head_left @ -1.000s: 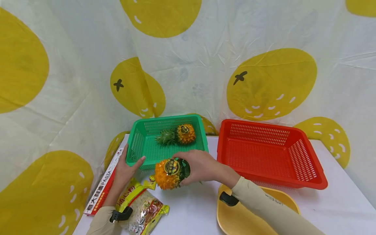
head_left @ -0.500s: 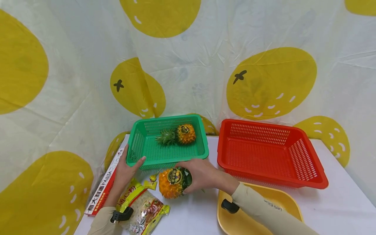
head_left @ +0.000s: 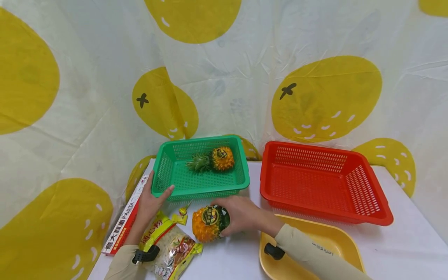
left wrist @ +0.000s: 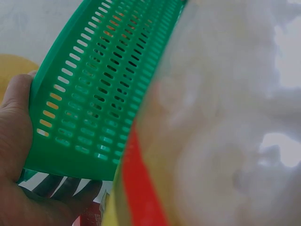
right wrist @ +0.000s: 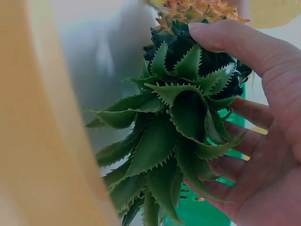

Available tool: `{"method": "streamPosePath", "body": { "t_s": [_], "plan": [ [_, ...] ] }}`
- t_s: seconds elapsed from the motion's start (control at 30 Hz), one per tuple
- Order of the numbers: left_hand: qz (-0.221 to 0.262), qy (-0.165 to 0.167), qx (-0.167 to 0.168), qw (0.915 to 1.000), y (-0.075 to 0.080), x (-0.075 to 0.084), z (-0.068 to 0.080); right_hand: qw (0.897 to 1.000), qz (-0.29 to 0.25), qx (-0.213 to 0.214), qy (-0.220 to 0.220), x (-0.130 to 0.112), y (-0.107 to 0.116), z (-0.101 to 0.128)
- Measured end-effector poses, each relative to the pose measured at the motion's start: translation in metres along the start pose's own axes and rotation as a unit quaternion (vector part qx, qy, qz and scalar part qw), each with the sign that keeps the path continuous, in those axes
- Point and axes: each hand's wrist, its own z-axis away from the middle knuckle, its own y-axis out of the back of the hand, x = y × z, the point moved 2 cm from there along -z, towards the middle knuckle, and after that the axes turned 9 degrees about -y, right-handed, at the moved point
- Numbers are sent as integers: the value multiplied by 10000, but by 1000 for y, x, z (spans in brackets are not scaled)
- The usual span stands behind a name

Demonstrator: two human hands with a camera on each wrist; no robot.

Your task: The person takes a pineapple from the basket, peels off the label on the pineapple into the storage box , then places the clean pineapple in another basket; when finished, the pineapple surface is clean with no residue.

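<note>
Gripping the pineapple [head_left: 207, 223] by its crown, your right hand [head_left: 241, 216] rests it on the tabletop [head_left: 238, 252] near the green basket [head_left: 196, 186], which your left hand [head_left: 151, 202] steadies. One pineapple's already inside; this one isn't.

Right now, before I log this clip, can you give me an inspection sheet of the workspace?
Surface: white table, bare at the right front.
Job's things: pineapple on its side on the table; second pineapple lies in the green basket.
Clutter: red basket, yellow tray, pasta box, noodle bag.
Grips: right hand holds the pineapple at its leafy crown; left hand holds the green basket's near left corner.
Cables: nothing seen.
Surroundings: white curtain with yellow fruit shapes behind the table.
</note>
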Motion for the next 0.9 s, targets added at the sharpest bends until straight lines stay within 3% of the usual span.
{"method": "streamPosePath", "body": {
  "t_s": [0.8, 0.9],
  "plan": [
    [140, 36, -26, 9999, 0, 1, 1, 9993, -309, -177, -149, 13, -11, 6],
    [-16, -38, 118, 9999, 0, 2, 3, 9992, -351, -190, -90, 14, -13, 6]
  ]
}}
